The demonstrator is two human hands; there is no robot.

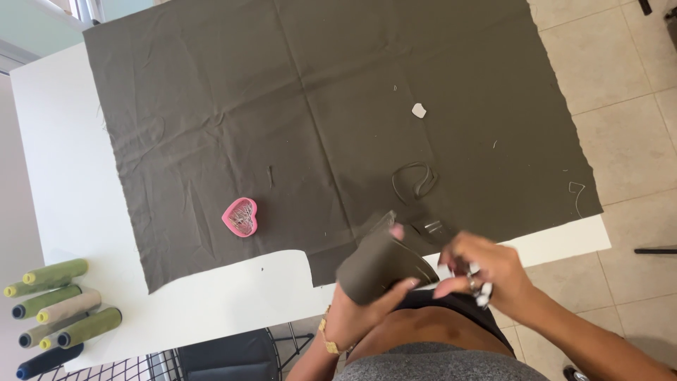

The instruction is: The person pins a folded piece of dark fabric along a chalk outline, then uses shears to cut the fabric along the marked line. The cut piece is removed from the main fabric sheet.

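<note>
A white table point(63, 176) fills the left and middle of the frame, standing on pale floor tiles point(620, 85) that show along the right side. A large sheet of dark olive fabric point(317, 106) lies spread over most of the tabletop, creased, its right edge hanging past the table and a piece cut away from its lower left corner.

On the cloth, left of centre, sits a pink heart-shaped pin dish point(240, 216). A small white chalk piece point(419, 110) lies in the upper right of the cloth, and a curled fabric strip point(415, 180) lies just above the hands. Thread cones point(56, 310) in green, beige and navy lie in the lower left corner, beside a black wire chair point(226, 356).

At lower centre the left hand point(360, 310) is closed around a cut fabric piece point(377, 264) of the same olive cloth, held off the table's near edge. The right hand point(486, 271), just beside it, has its fingers curled together on something small; what it grips cannot be told.
</note>
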